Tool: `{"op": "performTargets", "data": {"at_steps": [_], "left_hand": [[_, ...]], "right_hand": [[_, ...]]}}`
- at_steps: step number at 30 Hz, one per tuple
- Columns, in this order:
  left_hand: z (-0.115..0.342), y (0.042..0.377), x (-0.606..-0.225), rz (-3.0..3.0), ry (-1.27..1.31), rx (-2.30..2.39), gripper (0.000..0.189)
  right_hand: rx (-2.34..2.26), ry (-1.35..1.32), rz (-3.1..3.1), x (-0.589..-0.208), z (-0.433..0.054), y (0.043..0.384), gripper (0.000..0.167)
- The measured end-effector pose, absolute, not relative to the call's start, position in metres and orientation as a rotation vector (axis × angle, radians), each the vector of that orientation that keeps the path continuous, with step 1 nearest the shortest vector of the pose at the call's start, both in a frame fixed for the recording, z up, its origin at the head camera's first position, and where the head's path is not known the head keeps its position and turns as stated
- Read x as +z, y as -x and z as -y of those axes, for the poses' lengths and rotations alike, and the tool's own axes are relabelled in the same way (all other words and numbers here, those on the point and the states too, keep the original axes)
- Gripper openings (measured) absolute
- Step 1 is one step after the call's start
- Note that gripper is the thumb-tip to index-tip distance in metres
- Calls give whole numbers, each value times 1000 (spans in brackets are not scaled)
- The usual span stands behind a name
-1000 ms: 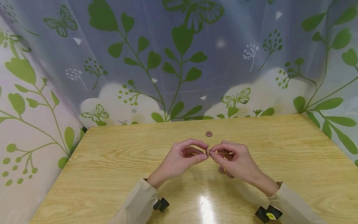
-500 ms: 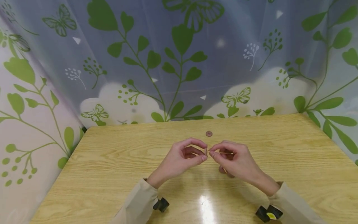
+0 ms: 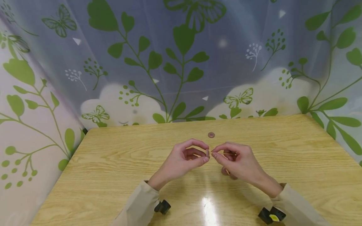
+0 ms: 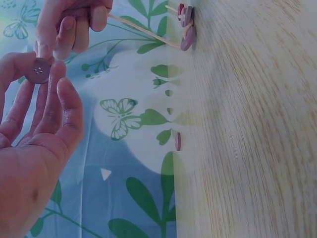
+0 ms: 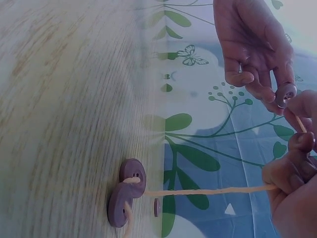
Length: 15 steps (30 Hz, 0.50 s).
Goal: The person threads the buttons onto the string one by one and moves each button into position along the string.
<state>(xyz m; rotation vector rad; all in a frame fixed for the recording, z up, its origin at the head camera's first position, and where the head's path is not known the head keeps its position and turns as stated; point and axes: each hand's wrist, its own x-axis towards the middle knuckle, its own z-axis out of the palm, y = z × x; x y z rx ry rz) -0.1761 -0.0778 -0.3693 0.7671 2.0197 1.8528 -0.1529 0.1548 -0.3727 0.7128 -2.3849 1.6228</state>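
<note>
Above the table, my left hand (image 3: 185,158) pinches a brown four-hole button (image 4: 38,71) by its edges between thumb and fingertips. Facing it, my right hand (image 3: 240,161) holds a thin tan cord (image 5: 213,192), its thumb and forefinger close to the button's holes. The cord's tip is hidden by those fingertips. From the right hand the cord runs down to brown buttons (image 5: 132,177) strung on it, which lie on the table below that hand. In the head view the right hand partly covers them.
One loose brown button (image 3: 211,135) lies flat on the wooden table (image 3: 118,163), beyond both hands. A patterned curtain (image 3: 226,62) with green leaves and butterflies hangs right behind the table's back edge. Dark wrist devices (image 3: 162,207) sit at the sleeves.
The left hand has drifted slightly left with its button, and the gap to the right fingertips has widened a little. The right hand stays nearly in place; the loose button lies still.
</note>
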Motion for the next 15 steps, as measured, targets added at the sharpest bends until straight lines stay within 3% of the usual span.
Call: {"op": "performTargets", "data": {"at_steps": [15], "left_hand": [[79,176,-367,-2003,-788,1856,31]], "right_hand": [[1649,-698,2418,-373,-155,153,5]]}}
